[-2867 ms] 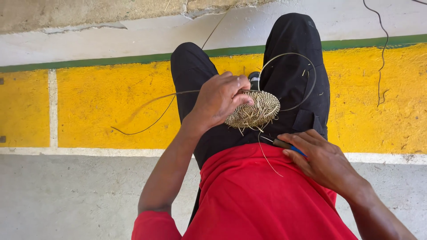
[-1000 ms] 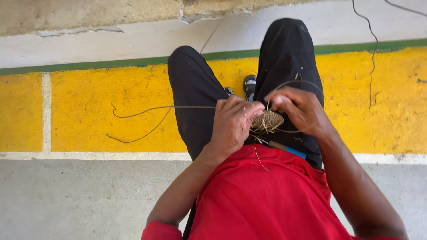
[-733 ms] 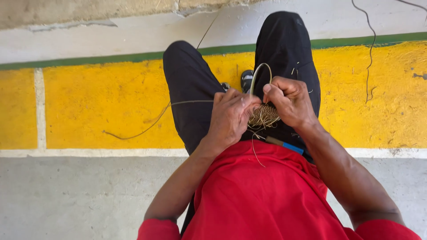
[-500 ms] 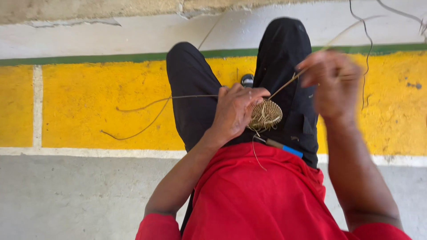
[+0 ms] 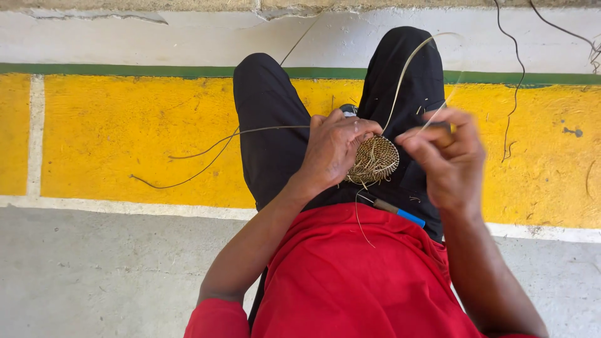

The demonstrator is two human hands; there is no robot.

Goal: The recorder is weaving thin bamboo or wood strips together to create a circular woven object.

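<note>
Weaving partly done: your left hand [image 5: 335,153] grips a small coiled disc [image 5: 374,160], only the base formed; your right hand [image 5: 446,156] pinches a loose strand [image 5: 400,78], walls unbuilt.

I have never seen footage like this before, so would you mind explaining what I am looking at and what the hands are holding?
There is no machine here. A camera worn on a person's head looks down at their own body: a red shirt, black trousers and two bare hands. The left hand grips a small round woven disc made of pale fibre, held over the lap. The right hand pinches a long thin strand that loops up from the disc; this hand is blurred. Loose strands trail off to the left. A slim tool with a blue end lies on the lap. Beyond the legs is a surface painted yellow, with a green stripe above it and grey concrete nearer.
</note>
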